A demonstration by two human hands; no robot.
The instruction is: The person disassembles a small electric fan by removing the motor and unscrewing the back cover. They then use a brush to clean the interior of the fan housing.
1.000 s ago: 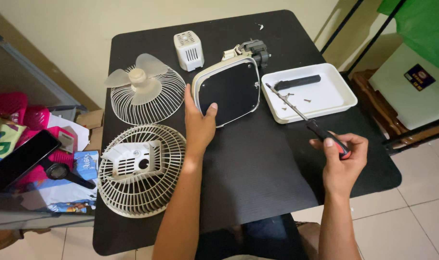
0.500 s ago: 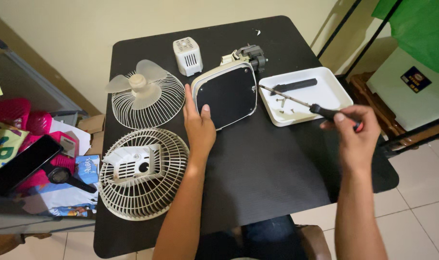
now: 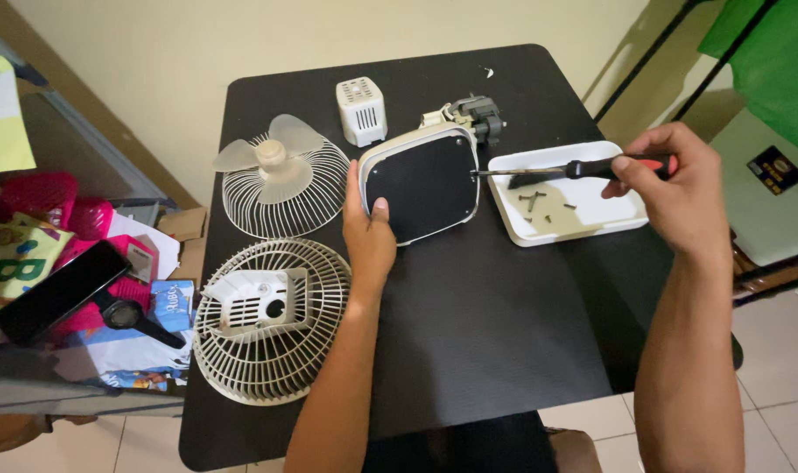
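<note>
My left hand (image 3: 368,236) grips the lower left edge of a cream fan base (image 3: 421,184) tipped up so its black underside faces me, with the dark motor (image 3: 478,116) behind it. My right hand (image 3: 679,188) is shut on a screwdriver (image 3: 583,168) with a red and black handle, held level over the white tray (image 3: 626,223). Its tip touches the right edge of the base.
The tray holds several loose screws (image 3: 539,203) and a black bar. On the black table (image 3: 486,307) lie a rear grille with its housing (image 3: 267,320), a front grille with fan blade (image 3: 281,175) and a small vented cover (image 3: 362,110). Left of the table are a phone (image 3: 62,291) and clutter.
My right hand has risen and swung the screwdriver from a slant to level, bringing its tip onto the base's right edge. My left hand has kept its hold.
</note>
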